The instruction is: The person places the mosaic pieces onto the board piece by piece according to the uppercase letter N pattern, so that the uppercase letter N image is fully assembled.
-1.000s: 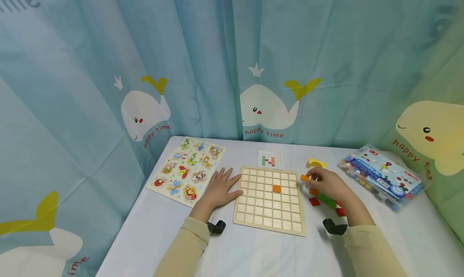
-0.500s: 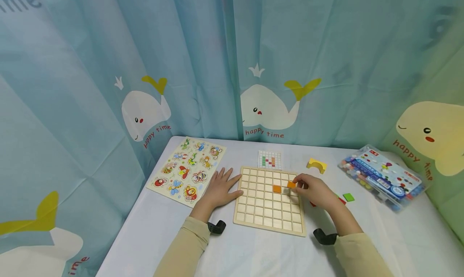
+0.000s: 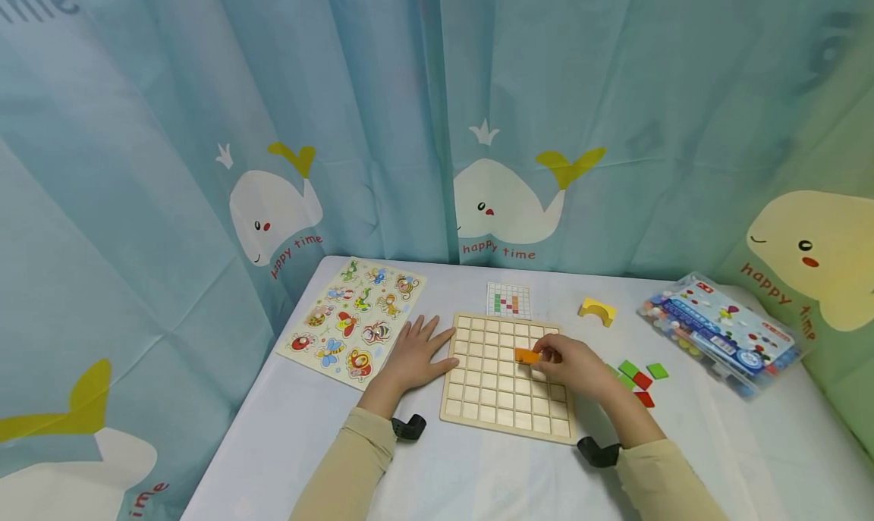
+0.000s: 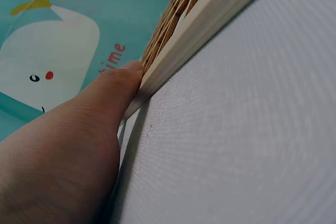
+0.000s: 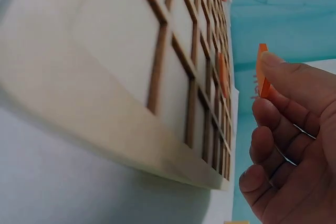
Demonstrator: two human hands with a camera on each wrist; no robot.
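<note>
One orange tile (image 5: 262, 72) is pinched between the thumb and a fingertip of our right grip (image 3: 570, 365), the other fingers curled below, and we hold it above the wooden grid board (image 3: 487, 393), apart from its surface in the right wrist view. Another orange tile (image 5: 222, 74) lies on that board, just beside the held one. Our left grip (image 3: 413, 356) is spread wide on the white-covered counter (image 3: 437, 475), thumb touching the grid board's left edge. Beside those fingers we see a panel of insect pictures (image 3: 348, 322); a small patterned card (image 3: 508, 301) lies just behind the grid board. To the right we have green tiles (image 3: 658, 371) and red tiles (image 3: 644, 399), a yellow arch block (image 3: 597, 310) farther back, and a clear-sided box (image 3: 724, 333) with a printed label.
</note>
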